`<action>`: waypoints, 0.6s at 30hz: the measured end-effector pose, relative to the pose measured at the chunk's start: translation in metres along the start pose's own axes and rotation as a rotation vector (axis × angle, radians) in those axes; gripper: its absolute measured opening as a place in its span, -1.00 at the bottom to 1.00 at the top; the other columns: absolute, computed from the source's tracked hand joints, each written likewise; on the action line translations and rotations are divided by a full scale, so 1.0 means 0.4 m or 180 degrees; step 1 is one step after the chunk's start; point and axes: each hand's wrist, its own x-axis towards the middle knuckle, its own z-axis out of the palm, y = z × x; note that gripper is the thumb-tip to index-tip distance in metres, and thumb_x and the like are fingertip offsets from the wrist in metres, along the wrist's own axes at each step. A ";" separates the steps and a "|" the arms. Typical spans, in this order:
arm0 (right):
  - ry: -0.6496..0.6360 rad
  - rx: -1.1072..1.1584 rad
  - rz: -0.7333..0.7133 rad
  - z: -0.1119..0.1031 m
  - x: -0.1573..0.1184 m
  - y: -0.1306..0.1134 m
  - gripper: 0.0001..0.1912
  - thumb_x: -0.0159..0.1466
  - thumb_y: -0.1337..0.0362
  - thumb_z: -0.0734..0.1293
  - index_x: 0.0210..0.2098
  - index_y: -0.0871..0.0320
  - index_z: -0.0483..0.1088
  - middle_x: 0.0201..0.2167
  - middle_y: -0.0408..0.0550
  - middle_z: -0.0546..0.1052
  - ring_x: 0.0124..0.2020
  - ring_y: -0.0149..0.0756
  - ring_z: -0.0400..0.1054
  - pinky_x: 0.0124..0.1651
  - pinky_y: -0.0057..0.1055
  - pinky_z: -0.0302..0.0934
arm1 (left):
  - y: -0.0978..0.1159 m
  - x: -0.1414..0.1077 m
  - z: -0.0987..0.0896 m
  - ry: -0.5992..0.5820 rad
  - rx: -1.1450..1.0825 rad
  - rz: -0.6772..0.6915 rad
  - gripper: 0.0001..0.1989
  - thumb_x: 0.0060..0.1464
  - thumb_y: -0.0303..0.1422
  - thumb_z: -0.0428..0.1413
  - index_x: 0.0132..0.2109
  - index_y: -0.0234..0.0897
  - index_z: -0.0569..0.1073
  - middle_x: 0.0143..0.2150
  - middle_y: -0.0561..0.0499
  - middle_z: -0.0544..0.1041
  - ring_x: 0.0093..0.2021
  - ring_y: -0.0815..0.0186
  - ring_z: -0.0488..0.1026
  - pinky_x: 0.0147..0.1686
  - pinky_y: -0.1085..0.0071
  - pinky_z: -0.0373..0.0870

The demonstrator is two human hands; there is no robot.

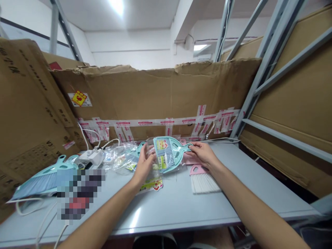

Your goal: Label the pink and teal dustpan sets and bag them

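Observation:
A small mint-green plastic dustpan (168,154) with a printed paper label is held up above the grey table top (166,214). My right hand (202,154) grips its slotted handle. My left hand (144,164) holds a clear plastic bag (150,148) against the dustpan's left side. A pink-backed brush with white bristles (202,181) lies on the table just below my right hand. A printed product card (151,185) lies under my left wrist.
Crumpled clear plastic bags (119,157) and a white electrical plug unit (90,158) with white cables lie to the left. Beyond them rests a mint-green brush (44,180), beside a pixelated patch. Taped cardboard (155,93) stands behind the table, and grey metal shelving (269,69) rises right.

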 end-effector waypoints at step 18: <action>0.0180 0.0355 -0.0150 -0.015 0.026 0.021 -0.64 0.03 0.40 0.75 -0.32 0.14 0.57 -0.33 -0.04 0.69 -0.28 -0.16 0.68 -0.06 -0.17 0.75 | 0.043 0.002 -0.010 -0.0060 0.1076 0.0706 -0.62 0.07 -0.18 0.51 -0.02 -0.17 0.64 -0.13 -0.04 0.68 -0.19 0.17 0.60 -0.20 0.35 0.46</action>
